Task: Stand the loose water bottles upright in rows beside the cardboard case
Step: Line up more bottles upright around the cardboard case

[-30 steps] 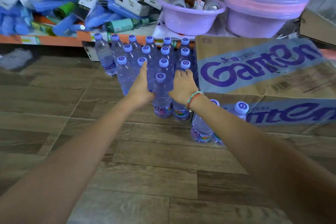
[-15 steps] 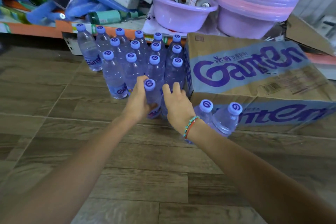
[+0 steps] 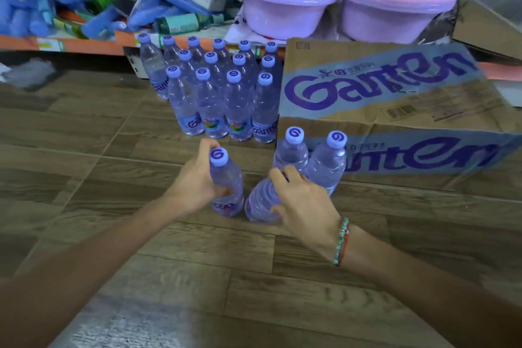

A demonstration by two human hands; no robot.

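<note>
Far left, at the back edge of the wood-plank floor (image 3: 84,135), a low orange-edged shelf (image 3: 84,44) carries a jumble of blue packets, white cartons and green rolls. In front of it, toward the middle of the floor, clear plastic water bottles with lilac caps (image 3: 214,87) stand upright in three rows, the right end of the rows just beside the tan cardboard case printed with purple lettering (image 3: 389,99).

Nearer to me, my left hand (image 3: 195,183) has its grip wrapped round a clear water bottle with a lilac cap (image 3: 226,178), fingers behind the neck and thumb across the body; it stands close to upright with its base on the floor, apart from the rows. Just to its right, my right hand (image 3: 302,200), with a beaded bracelet (image 3: 341,240) at the wrist, grips a second clear bottle (image 3: 262,200) from above, fingers curled over its shoulder; its cap is hidden under my palm. Beyond my right fingers, two more lilac-capped bottles (image 3: 310,155) stand against the near face of the case.

On the shelf behind the case sit a lilac plastic basin holding small bottles (image 3: 282,13) and a stack of lilac and pink basins (image 3: 395,0).
</note>
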